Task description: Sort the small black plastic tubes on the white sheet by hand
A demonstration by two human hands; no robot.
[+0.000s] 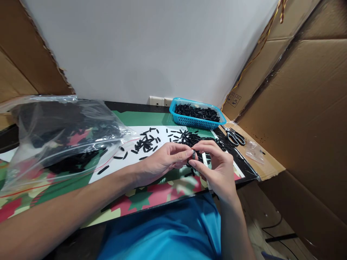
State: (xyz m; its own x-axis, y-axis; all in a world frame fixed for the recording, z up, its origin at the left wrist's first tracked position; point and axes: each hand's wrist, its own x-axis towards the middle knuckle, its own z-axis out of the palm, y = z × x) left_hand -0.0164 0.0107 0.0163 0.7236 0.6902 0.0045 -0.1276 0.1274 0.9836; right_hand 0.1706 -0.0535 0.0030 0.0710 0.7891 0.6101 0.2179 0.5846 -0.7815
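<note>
My left hand (166, 159) and my right hand (217, 168) meet above the front of the table. Thumbs and fingertips of both pinch one small black strip-shaped piece (194, 154), partly hidden by the fingers. Beside my right palm shows a narrow white strip (205, 159); whether the hand holds it, I cannot tell. Just behind my hands lies a dense pile of similar black pieces (192, 138). A looser heap of black pieces (146, 142) is spread to the left on white paper (130, 134).
A blue basket (195, 122) full of black pieces stands against the wall. Scissors (234, 138) and a small clear bag (254, 151) lie at the right. A large clear zip bag (108, 124) with black pieces covers the left. Cardboard walls (306, 90) flank the table.
</note>
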